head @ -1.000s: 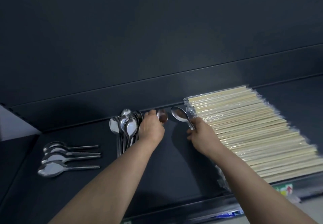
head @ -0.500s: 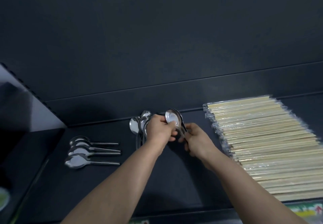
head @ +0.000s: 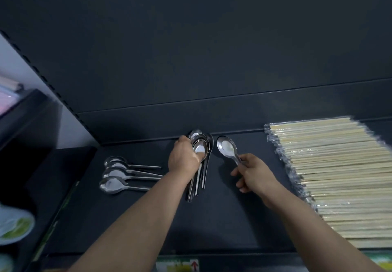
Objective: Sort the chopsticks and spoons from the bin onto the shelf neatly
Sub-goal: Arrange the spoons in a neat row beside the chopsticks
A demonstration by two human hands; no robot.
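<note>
On the dark shelf (head: 222, 218) a stack of steel spoons (head: 200, 159) lies with handles toward me, and my left hand (head: 184, 158) rests over its bowls, thumb on the top one. To the right, my right hand (head: 252, 173) pinches the handle of a single spoon (head: 227, 147), bowl pointing away, just above the shelf. Several more spoons (head: 118, 175) lie in a row at the left, handles pointing right. A wide layer of plastic-wrapped wooden chopsticks (head: 339, 176) covers the shelf's right side. The bin is out of view.
The shelf's dark back panel (head: 212, 48) rises behind the spoons. A slotted white upright (head: 31, 63) stands at the left. Pale green-and-white packages (head: 14, 227) sit at the lower left. Labels (head: 180, 266) run along the shelf's front edge.
My hands met over one spoon half a second ago and have since parted. My left hand went back onto the stack. My right hand carried the single spoon off to the right.
</note>
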